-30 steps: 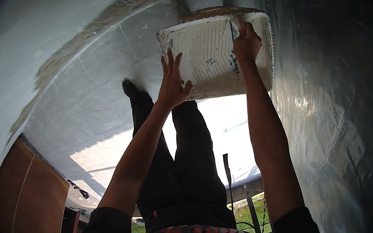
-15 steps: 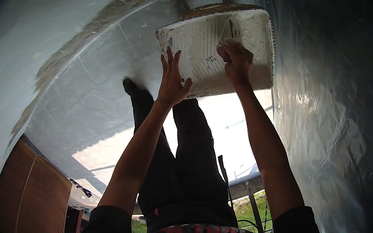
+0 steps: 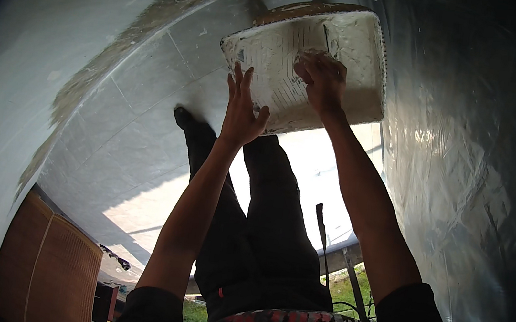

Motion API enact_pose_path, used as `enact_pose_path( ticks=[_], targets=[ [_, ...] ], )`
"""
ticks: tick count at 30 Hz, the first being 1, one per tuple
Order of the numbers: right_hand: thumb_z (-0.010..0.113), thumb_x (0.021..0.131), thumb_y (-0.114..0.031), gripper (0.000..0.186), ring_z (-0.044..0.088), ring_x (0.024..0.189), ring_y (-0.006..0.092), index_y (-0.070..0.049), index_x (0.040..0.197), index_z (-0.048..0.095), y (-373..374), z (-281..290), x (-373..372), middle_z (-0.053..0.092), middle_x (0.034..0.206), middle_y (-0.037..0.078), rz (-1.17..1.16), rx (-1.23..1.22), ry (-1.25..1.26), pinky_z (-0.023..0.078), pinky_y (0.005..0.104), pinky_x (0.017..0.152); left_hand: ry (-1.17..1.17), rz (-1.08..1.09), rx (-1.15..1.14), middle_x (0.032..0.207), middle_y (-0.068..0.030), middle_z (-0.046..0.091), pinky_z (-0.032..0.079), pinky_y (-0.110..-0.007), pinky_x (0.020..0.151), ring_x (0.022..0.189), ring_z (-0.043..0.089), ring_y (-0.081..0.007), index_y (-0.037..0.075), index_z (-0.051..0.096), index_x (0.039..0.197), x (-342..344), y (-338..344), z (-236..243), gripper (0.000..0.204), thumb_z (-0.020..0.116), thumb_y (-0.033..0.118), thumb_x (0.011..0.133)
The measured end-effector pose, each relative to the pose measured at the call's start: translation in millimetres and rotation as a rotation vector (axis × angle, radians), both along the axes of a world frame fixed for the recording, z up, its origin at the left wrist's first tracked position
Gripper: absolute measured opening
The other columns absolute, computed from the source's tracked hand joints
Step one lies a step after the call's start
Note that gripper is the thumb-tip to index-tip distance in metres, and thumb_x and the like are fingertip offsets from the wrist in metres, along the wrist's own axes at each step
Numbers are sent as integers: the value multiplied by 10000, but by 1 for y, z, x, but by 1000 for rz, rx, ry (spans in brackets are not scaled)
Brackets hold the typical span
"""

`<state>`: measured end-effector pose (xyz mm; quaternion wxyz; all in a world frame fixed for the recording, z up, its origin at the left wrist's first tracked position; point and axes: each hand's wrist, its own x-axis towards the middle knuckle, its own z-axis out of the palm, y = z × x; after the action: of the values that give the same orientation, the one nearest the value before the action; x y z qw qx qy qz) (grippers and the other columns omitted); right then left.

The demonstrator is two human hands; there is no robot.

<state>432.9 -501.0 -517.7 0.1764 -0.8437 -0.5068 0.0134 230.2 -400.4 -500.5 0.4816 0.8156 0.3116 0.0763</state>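
Note:
A white roller tray (image 3: 363,57) coated in wet-looking pale paint, with a ridged bed, sits high in the view above my legs. My left hand (image 3: 244,110) has its fingers spread at the tray's lower left, its fingertips on or just over the tray. Over the middle of the ridged bed, my right hand (image 3: 324,85) is closed round a crumpled-looking whitish thing (image 3: 317,60), too smeared and hidden to name. Short dark strokes show on the bed around it.
A pale wall (image 3: 16,70) with a rough grey band runs along the left. Clear plastic sheeting (image 3: 437,184) hangs on the right. My dark-clad legs stand on the tiled floor (image 3: 114,142). A brown panel (image 3: 55,264) is at lower left; railing and grass (image 3: 348,290) show below.
My right hand has moved down and left from the tray's upper right to its middle. The tray has shifted slightly up and right; my left hand has moved a little right with it.

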Motion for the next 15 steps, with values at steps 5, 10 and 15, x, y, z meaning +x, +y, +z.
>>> enact_pose_path(
  ticks=[5, 10, 15],
  targets=[
    [703, 733, -23, 270, 690, 965, 163, -196, 939, 713, -41, 26, -27, 736, 945, -33, 58, 21, 187, 470, 387, 896, 35, -3, 8, 1615, -319, 60, 167, -582, 1215, 1485, 79, -532, 67, 137, 1551, -13, 7, 0, 913, 642, 103, 791],
    [664, 732, 22, 219, 706, 854, 194, -170, 826, 710, 11, 44, 7, 730, 834, -8, 78, 129, 263, 493, 367, 784, 90, 3, -6, 1615, -322, 56, 204, -561, 1211, 1485, 94, -530, 61, 142, 1549, -15, 5, 1, 902, 641, 98, 798],
    [689, 716, -19, 150, 680, 824, 214, -150, 791, 682, 5, 19, 13, 708, 816, 6, 72, 76, 175, 489, 396, 789, 61, -12, -32, 1611, -328, 60, 219, -541, 1211, 1493, 107, -504, 55, 141, 1547, -8, 1, 4, 908, 651, 104, 798]
  ],
)
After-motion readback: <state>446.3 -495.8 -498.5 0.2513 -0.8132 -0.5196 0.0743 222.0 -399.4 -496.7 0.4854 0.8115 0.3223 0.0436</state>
